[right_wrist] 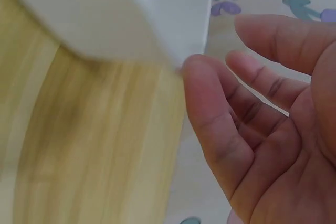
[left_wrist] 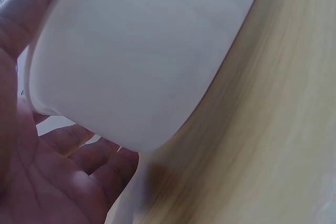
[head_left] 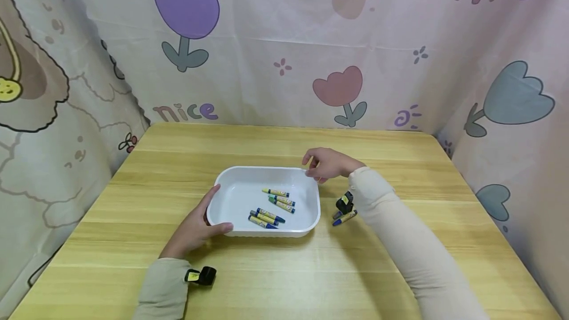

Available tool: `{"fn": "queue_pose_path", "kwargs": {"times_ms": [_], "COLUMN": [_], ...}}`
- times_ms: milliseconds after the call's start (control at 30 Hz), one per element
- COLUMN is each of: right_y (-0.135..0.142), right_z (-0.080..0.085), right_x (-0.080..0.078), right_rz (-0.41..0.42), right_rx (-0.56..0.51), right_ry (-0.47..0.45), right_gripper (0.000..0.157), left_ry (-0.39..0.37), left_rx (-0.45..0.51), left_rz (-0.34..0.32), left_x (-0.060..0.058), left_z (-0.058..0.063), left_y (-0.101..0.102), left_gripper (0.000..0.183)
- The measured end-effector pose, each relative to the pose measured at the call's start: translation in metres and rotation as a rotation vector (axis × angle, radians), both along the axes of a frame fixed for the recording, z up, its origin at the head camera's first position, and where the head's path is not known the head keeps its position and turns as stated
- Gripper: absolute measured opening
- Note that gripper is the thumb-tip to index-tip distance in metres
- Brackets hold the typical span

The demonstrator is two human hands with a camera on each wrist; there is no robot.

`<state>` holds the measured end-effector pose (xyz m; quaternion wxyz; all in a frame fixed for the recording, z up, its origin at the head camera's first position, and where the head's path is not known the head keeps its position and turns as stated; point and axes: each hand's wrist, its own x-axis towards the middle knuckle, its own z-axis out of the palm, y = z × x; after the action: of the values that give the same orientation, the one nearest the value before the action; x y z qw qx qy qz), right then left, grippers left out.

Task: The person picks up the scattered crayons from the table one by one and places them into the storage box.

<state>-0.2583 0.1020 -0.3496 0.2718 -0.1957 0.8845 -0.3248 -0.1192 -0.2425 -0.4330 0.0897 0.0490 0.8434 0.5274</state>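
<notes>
A white plastic tray (head_left: 240,206) stands on the table with several crayons (head_left: 263,218) lying in it, in two loose groups. My left hand (head_left: 195,226) grips the tray's left end, thumb over the near rim and fingers along the side; the left wrist view shows that hand (left_wrist: 58,171) against the tray wall (left_wrist: 131,61). At the far right corner is my right hand (head_left: 329,163), its fingers loosely bent and holding nothing. In the right wrist view a fingertip of this hand (right_wrist: 262,124) meets the tray's edge (right_wrist: 157,19); whether it touches, I cannot tell.
Right of the tray, blue-ended crayons (head_left: 345,218) lie on the wooden table (head_left: 284,275), partly hidden by the right wrist's black camera (head_left: 345,202). Another black camera (head_left: 202,276) sits on the left wrist. A printed curtain (head_left: 266,88) hangs behind the table.
</notes>
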Motion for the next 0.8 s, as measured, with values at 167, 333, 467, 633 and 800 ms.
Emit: {"fn": "queue_pose_path", "kwargs": {"times_ms": [167, 333, 467, 633, 800], "right_y": [0.022, 0.044, 0.059, 0.073, 0.083], "right_z": [-0.007, -0.014, -0.022, -0.030, -0.041], "right_x": [0.001, 0.004, 0.006, 0.012, 0.014], "right_rz": [-0.027, -0.031, -0.037, -0.035, -0.016], "right_rx": [-0.016, 0.013, 0.033, 0.040, 0.071], "right_ry": [-0.019, -0.032, -0.062, -0.118, -0.154], "right_gripper": [0.032, 0.034, 0.032, 0.029, 0.031], "left_ry": [0.003, 0.006, -0.006, -0.008, -0.006], "left_rx": [-0.011, -0.024, -0.011, -0.014, -0.032], "left_rz": [0.000, 0.000, -0.002, 0.001, 0.005], "left_x": [0.000, -0.001, -0.001, -0.001, -0.001], "left_z": [0.001, 0.000, 0.000, 0.001, 0.002], "left_y": [0.000, 0.000, 0.001, 0.001, 0.002], "left_gripper": [0.106, 0.106, 0.106, 0.106, 0.106]}}
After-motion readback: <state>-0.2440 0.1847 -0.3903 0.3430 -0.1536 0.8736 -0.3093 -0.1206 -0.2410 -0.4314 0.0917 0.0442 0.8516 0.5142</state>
